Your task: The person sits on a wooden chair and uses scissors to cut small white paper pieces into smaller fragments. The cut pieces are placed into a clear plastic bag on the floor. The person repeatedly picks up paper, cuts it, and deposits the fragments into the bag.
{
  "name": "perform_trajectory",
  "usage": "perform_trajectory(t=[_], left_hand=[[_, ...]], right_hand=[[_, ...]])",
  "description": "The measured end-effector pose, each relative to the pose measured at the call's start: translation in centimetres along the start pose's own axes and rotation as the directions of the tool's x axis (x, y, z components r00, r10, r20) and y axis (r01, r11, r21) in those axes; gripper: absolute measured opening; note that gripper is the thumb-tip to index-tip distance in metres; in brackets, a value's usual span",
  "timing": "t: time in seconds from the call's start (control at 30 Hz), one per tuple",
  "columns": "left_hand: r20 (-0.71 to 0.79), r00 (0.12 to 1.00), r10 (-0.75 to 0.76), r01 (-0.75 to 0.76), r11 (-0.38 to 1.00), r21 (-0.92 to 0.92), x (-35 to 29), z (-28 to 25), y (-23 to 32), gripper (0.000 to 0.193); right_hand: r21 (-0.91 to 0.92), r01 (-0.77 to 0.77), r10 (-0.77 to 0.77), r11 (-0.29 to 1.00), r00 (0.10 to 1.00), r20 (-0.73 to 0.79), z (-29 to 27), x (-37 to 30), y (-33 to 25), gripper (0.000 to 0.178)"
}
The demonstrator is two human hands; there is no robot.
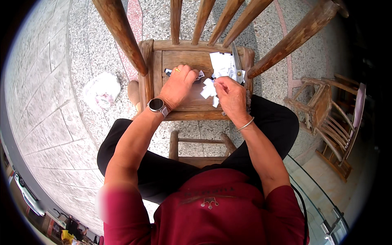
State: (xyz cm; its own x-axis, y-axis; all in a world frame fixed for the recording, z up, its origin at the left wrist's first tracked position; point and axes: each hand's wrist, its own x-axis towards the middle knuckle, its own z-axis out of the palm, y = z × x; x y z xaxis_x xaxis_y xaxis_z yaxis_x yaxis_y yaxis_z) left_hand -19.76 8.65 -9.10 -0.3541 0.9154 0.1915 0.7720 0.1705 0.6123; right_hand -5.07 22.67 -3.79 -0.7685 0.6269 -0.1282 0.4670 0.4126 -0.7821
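My left hand (178, 84) rests palm down on the seat of a wooden chair (157, 61), fingers curled over a small printed scrap of paper (168, 72). It wears a ring and a wristwatch (157, 105). My right hand (231, 96) pinches small white paper cut-outs (208, 88) just above the seat. A pile of white paper pieces (221, 63) lies at the seat's far right corner, with a pair of scissors (237, 61) lying on top of it. A bangle sits on my right wrist.
The chair's back spindles (203, 20) and arms rise ahead of me. A second wooden chair (331, 118) stands to my right. A crumpled white plastic bag (101, 90) lies on the stone floor to the left. A glass railing (318, 196) runs at lower right.
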Motion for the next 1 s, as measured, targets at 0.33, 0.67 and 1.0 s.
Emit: perform_trajectory(t=[0.33,0.67,1.0], left_hand=[[-0.261,0.914,-0.310,0.196,0.902,-0.386,1.6,-0.1,0.5,0.011],[0.389,0.579,-0.716,0.472,-0.094,-0.876,2.6,-1.0,1.6,0.015],[0.555,0.604,-0.572,0.264,-0.513,-0.816,2.6,0.1,3.9,0.013]], right_hand=[[0.199,-0.143,0.139,0.969,0.990,0.033,1.4,-0.1,-1.3,0.009],[0.181,0.053,-0.057,0.982,0.998,0.020,3.6,0.6,-4.1,0.009],[-0.424,0.340,-0.262,0.839,0.937,0.232,2.1,1.4,-7.8,0.008]])
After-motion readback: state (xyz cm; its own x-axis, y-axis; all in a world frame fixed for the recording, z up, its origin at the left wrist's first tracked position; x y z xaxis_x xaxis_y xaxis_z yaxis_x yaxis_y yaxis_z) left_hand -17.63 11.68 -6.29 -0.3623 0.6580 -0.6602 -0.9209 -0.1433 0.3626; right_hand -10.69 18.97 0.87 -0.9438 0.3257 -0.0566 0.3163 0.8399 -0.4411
